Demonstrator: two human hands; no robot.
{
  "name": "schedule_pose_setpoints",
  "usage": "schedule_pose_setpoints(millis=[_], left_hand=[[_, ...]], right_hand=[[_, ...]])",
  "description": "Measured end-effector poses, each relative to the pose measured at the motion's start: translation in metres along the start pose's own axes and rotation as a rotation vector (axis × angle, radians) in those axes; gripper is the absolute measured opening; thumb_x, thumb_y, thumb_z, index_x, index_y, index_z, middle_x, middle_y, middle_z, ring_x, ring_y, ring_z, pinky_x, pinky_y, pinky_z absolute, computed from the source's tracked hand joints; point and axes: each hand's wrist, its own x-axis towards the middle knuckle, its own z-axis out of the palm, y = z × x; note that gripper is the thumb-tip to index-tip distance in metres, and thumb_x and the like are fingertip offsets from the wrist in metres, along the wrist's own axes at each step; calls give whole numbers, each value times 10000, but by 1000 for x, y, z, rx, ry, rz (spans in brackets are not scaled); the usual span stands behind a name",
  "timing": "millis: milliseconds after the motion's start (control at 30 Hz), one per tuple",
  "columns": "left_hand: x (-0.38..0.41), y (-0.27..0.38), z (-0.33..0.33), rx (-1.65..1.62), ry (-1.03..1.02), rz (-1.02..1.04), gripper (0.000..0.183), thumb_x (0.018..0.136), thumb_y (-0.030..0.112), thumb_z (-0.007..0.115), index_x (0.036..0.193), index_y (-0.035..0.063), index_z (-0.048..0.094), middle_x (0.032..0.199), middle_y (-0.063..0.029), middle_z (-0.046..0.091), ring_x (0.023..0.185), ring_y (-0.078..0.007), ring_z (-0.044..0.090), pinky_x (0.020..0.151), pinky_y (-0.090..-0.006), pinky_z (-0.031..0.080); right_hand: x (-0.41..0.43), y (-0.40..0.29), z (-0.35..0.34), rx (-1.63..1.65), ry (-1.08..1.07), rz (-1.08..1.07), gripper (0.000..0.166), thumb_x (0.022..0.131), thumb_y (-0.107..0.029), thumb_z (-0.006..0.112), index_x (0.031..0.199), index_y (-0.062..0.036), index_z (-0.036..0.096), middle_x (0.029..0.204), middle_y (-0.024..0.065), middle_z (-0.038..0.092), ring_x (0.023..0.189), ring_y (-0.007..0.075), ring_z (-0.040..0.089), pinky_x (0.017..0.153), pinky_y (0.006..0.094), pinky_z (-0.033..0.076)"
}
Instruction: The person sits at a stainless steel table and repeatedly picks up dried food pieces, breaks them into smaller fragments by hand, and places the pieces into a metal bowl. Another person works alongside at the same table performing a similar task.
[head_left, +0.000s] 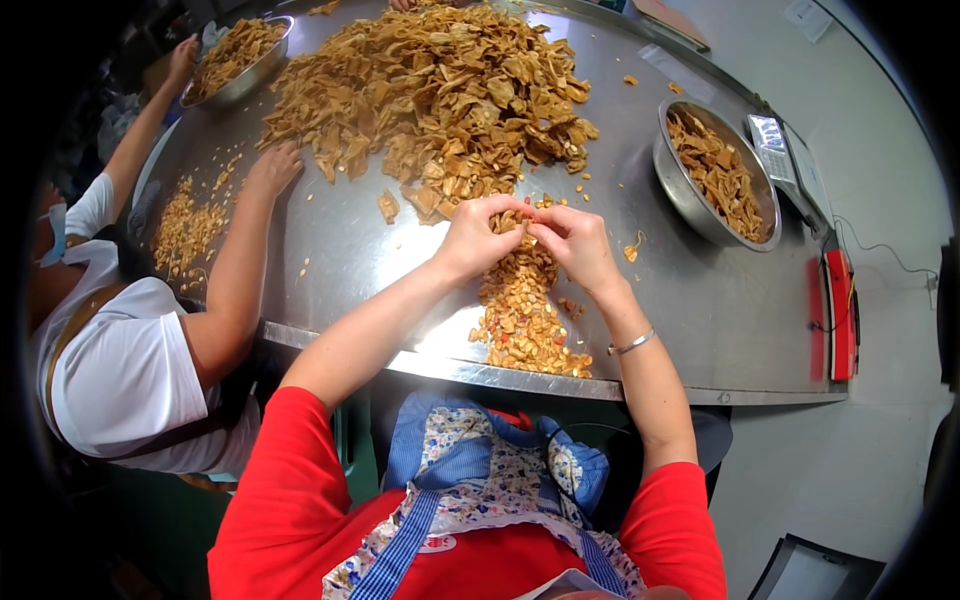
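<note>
My left hand (480, 234) and my right hand (571, 238) meet at the fingertips above a heap of loose yellow seeds or nuts (525, 322) on the steel table. Between the fingertips is a small piece of food, mostly hidden; a few brown dried slices (506, 220) lie at my left fingers. Red bits are mixed into the small pieces. Just beyond my hands spreads a large pile of brown dried slices (450, 97). One loose slice (388, 206) lies left of my hands.
A steel bowl of slices (701, 202) stands at the right, near a scale (772, 150) and a red object (841, 315). Another bowl (262, 75) is at the upper left. A person in white (135, 352) works at my left, one hand at the pile, beside more small pieces (187, 225).
</note>
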Motion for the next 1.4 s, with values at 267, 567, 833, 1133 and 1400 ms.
schedule_pose_setpoints(millis=[267,567,833,1133,1400], left_hand=[[-3,-7,4,160,-22,173,220,684,35,588,899,1,625,805,-96,639,762,-184,617,693,-279,475],[5,-2,-2,-333,10,-40,211,742,41,576,949,5,598,846,-18,602,676,-55,526,610,-189,428],[10,-4,-3,-564,41,-253,204,782,85,592,977,28,580,813,-2,559,688,-80,542,589,-190,434],[79,76,33,-706,-224,-199,330,810,254,576,1049,33,522,910,-64,575,690,-104,546,599,-225,452],[246,97,177,-602,-371,-382,426,820,438,461,1067,94,500,948,-68,526,953,-176,470,782,-321,333]], right_hand=[[-1,14,2,165,-69,212,122,715,-95,616,759,17,631,617,59,621,549,93,595,517,209,463],[3,3,1,943,86,540,113,799,-114,551,816,-8,583,679,56,596,531,94,573,491,205,479],[4,17,-9,604,-55,460,143,806,-132,519,723,-30,576,611,32,568,503,86,537,434,189,410],[-6,11,13,-324,-3,134,175,804,-202,501,775,-49,580,761,133,595,707,311,582,654,402,469],[-14,13,20,-349,-3,-60,89,796,-109,480,786,-51,546,790,146,562,682,287,583,579,379,468]])
